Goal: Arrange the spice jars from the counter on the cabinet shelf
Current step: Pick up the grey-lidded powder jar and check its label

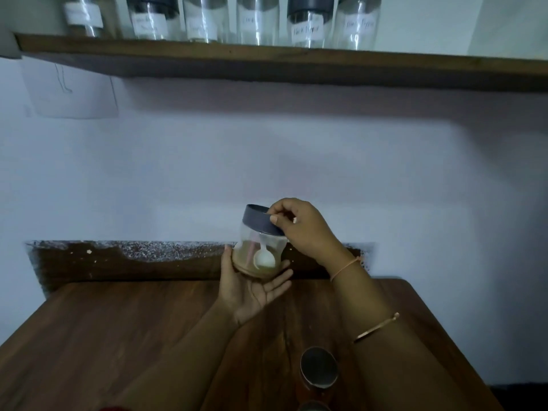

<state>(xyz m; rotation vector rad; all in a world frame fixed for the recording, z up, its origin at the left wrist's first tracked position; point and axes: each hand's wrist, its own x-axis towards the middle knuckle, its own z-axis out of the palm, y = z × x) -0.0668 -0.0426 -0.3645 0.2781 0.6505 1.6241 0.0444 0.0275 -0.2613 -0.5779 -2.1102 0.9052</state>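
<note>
A clear spice jar (261, 250) with a dark grey lid, brownish powder and a small white spoon inside is held above the wooden counter (118, 336), tilted slightly left. My left hand (252, 287) cradles its base from below, palm up. My right hand (299, 228) pinches the lid's right edge from above. Several labelled glass jars (308, 23) stand in a row on the wooden shelf (267, 62) high above.
Another jar with a dark lid (318, 370) stands on the counter near the front, under my right forearm, and a second lid (314, 406) peeks in at the bottom edge. A pale wall fills the space between counter and shelf. A paper sheet (74, 90) hangs at upper left.
</note>
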